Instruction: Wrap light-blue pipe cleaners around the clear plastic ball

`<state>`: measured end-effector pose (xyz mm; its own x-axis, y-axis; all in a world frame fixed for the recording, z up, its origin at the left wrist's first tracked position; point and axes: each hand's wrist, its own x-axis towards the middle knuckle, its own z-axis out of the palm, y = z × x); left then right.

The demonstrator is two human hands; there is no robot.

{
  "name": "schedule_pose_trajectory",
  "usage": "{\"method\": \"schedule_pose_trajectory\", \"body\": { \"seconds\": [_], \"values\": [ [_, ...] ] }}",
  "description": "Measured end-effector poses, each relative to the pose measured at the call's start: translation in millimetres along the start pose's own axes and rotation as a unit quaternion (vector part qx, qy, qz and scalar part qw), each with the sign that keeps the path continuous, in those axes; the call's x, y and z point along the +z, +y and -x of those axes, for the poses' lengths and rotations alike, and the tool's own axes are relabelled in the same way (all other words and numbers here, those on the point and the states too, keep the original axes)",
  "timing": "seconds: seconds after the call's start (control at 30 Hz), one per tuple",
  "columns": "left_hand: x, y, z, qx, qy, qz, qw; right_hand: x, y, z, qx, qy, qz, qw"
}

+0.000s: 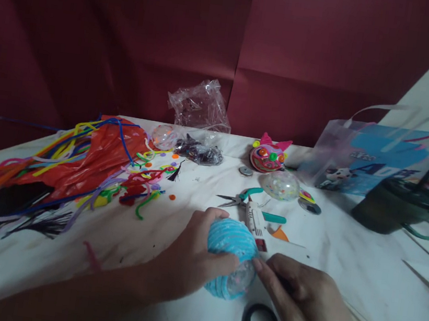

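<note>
One roundish blue ball points its clear patch rightward; left hand clamps it; right hand, grip unclear.

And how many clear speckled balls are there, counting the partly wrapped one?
3: the blue-wrapped ball in your left hand, the confetti ball before the pink-eared figure, the orange-dotted ball beside the clear bag. Others may be hidden.

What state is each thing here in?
Ball: part wrapped in blue, part bare
Left hand: gripping the ball
Right hand: curled, at the ball's edge
Pliers: handles spread
Glue gun: lying down
Cup: lidded
Shopping bag: standing
Clear bag: crumpled
Red plastic: crumpled
</note>
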<state>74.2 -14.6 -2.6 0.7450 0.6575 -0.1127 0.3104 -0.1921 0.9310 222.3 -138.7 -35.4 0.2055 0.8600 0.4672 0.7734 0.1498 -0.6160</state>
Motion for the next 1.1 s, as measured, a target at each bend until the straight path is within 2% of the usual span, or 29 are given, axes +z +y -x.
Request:
{"method": "schedule_pose_trajectory", "body": {
  "seconds": [0.23,0.63,0.83,1.1],
  "values": [
    [0.7,1.0,0.9,0.01,0.008,0.001,1.0,4.9,2.3,0.1,0.007,0.016,0.005,1.0],
    [3.3,3.3,1.5,-0.014,0.013,0.032,0.999,0.0,0.6,-2.6,-0.001,-0.002,0.018,1.0],
    [1.5,0.9,1.6,0.004,0.008,0.008,1.0,3.4,1.6,-5.4,0.053,-0.042,-0.027,0.997],
    [-2.8,6.6,3.3,0.018,-0.007,-0.026,0.999,-2.2,-5.3,-2.1,0.072,-0.076,-0.029,0.994]
  ]
}}
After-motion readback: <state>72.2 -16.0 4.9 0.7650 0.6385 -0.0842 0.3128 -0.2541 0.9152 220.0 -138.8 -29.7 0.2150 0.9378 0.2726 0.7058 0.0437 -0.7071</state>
